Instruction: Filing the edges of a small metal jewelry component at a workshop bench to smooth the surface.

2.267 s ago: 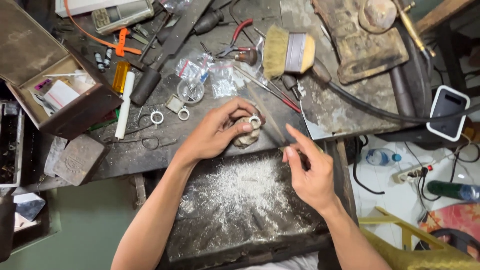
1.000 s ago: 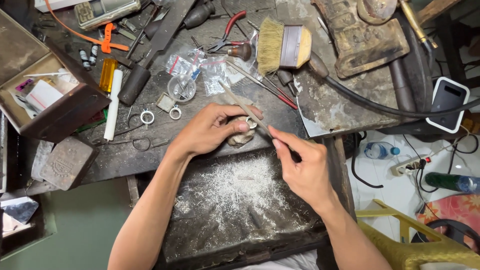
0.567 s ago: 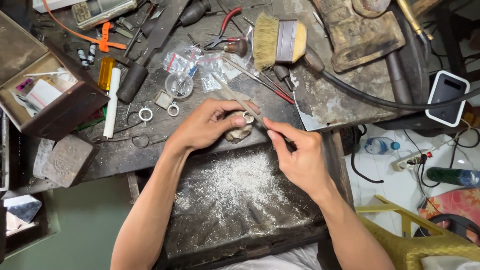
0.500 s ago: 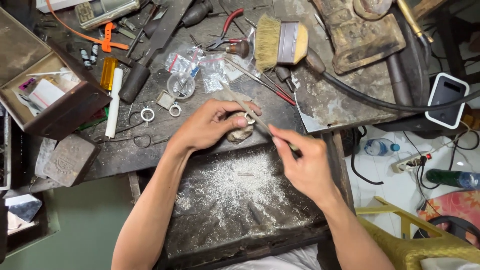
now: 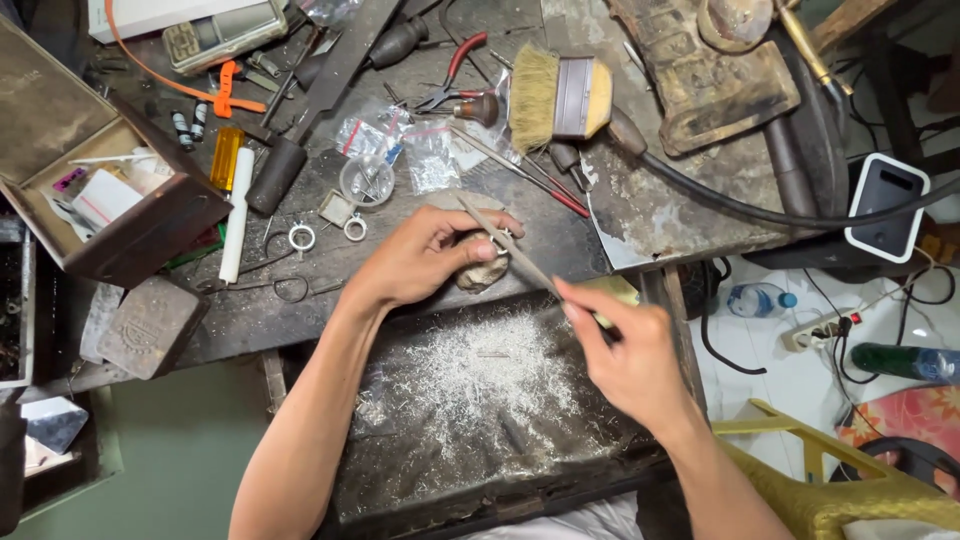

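Ring (image 5: pixel 500 240) pinched in left hand (image 5: pixel 420 262) fingers at the bench edge, right hand (image 5: pixel 625 350) fingers clamped on file (image 5: pixel 510 250).

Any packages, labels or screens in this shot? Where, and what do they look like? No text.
Small clear plastic bags: bench top centre, above the left hand, crumpled, some with red strips.
Open box: left edge, dark brown, holding white and pink packets.
White device with a dark screen: right, rounded rectangle.
Flat white box: top left.
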